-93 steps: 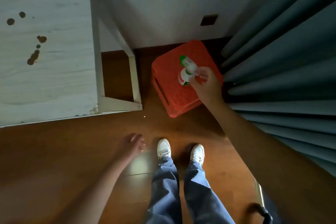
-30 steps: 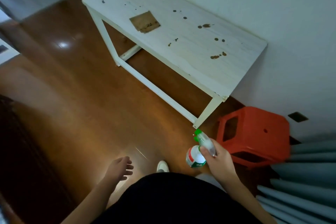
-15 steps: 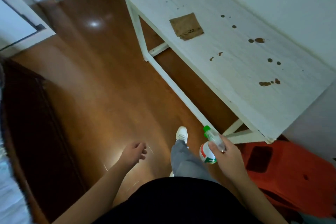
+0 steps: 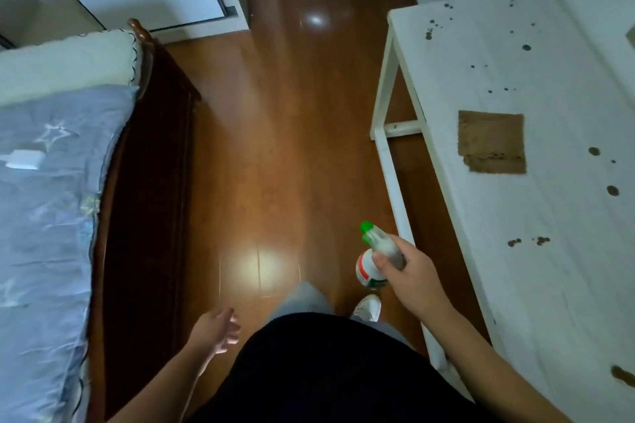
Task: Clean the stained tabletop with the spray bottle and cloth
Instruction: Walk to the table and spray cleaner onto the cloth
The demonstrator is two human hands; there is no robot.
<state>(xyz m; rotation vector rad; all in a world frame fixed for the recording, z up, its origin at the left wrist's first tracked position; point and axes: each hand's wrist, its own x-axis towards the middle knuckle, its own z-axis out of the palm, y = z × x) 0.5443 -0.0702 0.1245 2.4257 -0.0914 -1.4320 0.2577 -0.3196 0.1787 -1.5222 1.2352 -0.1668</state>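
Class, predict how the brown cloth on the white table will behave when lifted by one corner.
The cloth probably flops limply: it lies flat on the table, one edge folded over. It looks thin, so likely light. Its coarse-looking surface should not slip.

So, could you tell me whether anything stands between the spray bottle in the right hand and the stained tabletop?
Nothing visible does. The right hand holds the white, green-nozzled spray bottle over the floor beside the stained white wooden tabletop, with only open air between. The square brown cloth lies flat on it.
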